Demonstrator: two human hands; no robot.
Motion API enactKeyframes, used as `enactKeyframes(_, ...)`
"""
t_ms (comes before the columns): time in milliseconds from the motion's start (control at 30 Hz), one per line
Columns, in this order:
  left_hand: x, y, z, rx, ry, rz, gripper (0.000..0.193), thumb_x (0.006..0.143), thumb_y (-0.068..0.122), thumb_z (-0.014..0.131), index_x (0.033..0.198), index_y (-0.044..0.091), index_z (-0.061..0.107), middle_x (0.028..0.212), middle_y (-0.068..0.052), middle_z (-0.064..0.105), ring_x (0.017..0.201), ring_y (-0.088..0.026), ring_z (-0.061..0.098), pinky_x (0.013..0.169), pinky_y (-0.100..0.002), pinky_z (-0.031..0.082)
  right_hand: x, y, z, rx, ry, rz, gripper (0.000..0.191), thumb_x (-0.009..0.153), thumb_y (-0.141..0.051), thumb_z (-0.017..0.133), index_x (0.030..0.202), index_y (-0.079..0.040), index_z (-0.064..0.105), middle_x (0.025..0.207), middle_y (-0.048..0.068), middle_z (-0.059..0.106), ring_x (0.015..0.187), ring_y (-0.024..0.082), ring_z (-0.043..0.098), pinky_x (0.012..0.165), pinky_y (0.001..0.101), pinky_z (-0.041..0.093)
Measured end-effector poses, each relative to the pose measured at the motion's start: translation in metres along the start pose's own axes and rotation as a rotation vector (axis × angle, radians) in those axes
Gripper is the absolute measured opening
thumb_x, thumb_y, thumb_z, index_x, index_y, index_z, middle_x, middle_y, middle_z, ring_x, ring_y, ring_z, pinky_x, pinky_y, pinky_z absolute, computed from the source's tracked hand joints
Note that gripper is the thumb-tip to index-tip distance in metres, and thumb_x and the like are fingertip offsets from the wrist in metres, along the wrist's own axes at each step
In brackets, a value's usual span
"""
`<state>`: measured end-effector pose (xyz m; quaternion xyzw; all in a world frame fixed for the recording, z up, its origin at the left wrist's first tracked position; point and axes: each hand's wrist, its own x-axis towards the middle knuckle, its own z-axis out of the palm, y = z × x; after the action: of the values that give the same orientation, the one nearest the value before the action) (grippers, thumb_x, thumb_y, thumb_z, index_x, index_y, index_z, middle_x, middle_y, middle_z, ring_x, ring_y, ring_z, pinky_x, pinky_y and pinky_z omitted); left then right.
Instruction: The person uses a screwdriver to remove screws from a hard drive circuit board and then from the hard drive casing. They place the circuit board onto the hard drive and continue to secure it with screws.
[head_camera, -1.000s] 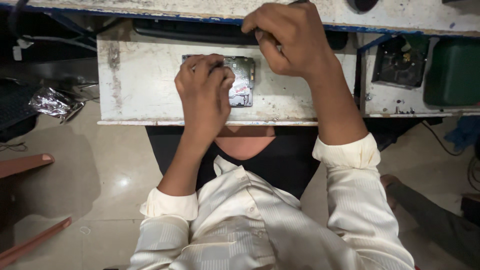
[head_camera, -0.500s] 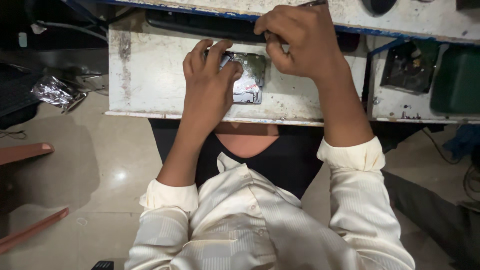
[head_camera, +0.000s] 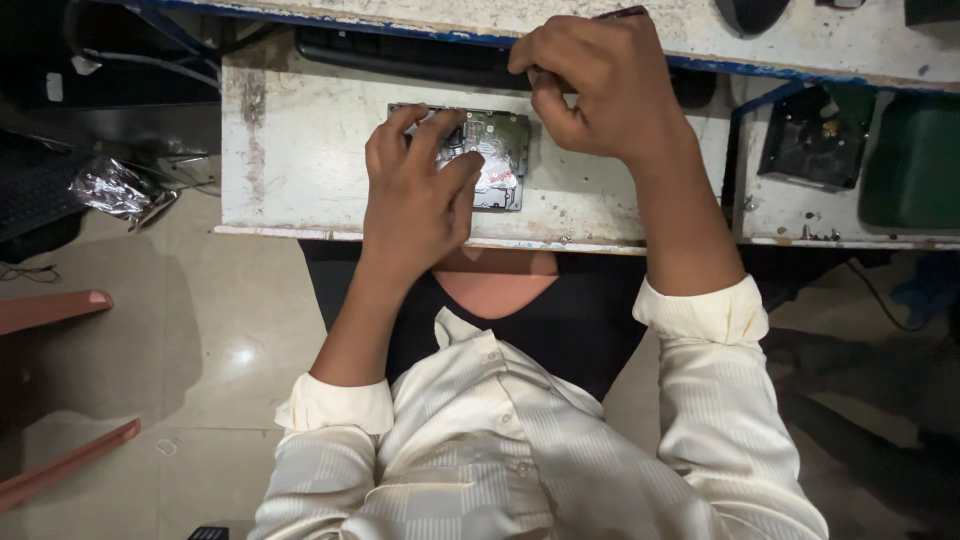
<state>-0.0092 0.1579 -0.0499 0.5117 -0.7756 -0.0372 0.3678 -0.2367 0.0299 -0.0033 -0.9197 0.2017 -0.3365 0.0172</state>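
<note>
At upper centre, the left hand (head_camera: 415, 200) presses flat on a hard drive (head_camera: 490, 160) lying on the white desk (head_camera: 300, 150). The right hand (head_camera: 600, 85) is fisted around a thin dark tool (head_camera: 620, 13), probably a screwdriver.

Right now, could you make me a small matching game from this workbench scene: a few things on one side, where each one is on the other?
Things:
1. left hand
2. right hand
3. green box
4. crumpled foil

Places:
A. far right of the bench
B. floor, left of the bench
C. pressing on the hard drive
D. gripping a thin dark tool

Pairs: 1-C, 2-D, 3-A, 4-B
</note>
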Motion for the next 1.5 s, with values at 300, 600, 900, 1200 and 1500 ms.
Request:
enactKeyframes(300, 0.0006, -0.0007, 0.0009, -0.036, -0.033, -0.086, 0.022, 0.089, 0.008, 0.074, 0.111, 0.008, 0.073, 0.144, -0.012, 0.054, 0.138, -0.039, 0.042, 0.115, -0.054, 0.034, -0.0011, 0.0026, 0.0009, 0.01, -0.006, -0.012, 0.023, 0.082, 0.005, 0.064, 0.101, -0.006, 0.072, 0.08, 0.004, 0.068, 0.062, 0.013, 0.062, 0.059, 0.0276, 0.046)
enactKeyframes(600, 0.0006, 0.0011, 0.0009, -0.025, -0.023, -0.052, 0.025, 0.089, 0.008, 0.075, 0.114, 0.012, 0.074, 0.145, -0.012, 0.053, 0.138, -0.041, 0.041, 0.116, -0.054, 0.034, -0.002, 0.0028, 0.0028, 0.025, -0.005, -0.012, 0.022, 0.083, 0.004, 0.064, 0.102, -0.006, 0.073, 0.082, 0.003, 0.069, 0.066, 0.013, 0.064, 0.06, 0.026, 0.047)
enactKeyframes(900, 0.0032, 0.0009, 0.0015, -0.022, -0.046, -0.087, 0.028, 0.089, 0.008, 0.075, 0.117, 0.009, 0.072, 0.147, -0.013, 0.051, 0.139, -0.041, 0.041, 0.117, -0.056, 0.033, -0.0023, 0.0043, 0.0044, 0.006, -0.014, 0.005, 0.023, 0.082, 0.004, 0.065, 0.1, -0.006, 0.074, 0.081, 0.003, 0.069, 0.067, 0.013, 0.064, 0.061, 0.0271, 0.047)
enactKeyframes(1200, 0.0029, -0.0008, 0.0037, -0.011, -0.048, -0.089, 0.028, 0.09, 0.008, 0.074, 0.117, 0.008, 0.072, 0.148, -0.014, 0.05, 0.139, -0.041, 0.039, 0.117, -0.055, 0.033, -0.0031, 0.0045, 0.0056, 0.006, -0.01, 0.004, 0.022, 0.082, 0.004, 0.065, 0.099, -0.005, 0.074, 0.083, 0.004, 0.069, 0.066, 0.012, 0.063, 0.059, 0.0269, 0.047)
enactKeyframes(1500, 0.0041, 0.0014, 0.0012, -0.025, -0.049, -0.091, 0.026, 0.088, 0.007, 0.074, 0.114, 0.009, 0.072, 0.146, -0.014, 0.051, 0.139, -0.04, 0.04, 0.115, -0.055, 0.034, -0.0011, 0.0, 0.0017, 0.006, -0.03, 0.036, 0.023, 0.081, 0.004, 0.064, 0.1, -0.006, 0.074, 0.084, 0.004, 0.069, 0.066, 0.014, 0.063, 0.06, 0.0286, 0.047)
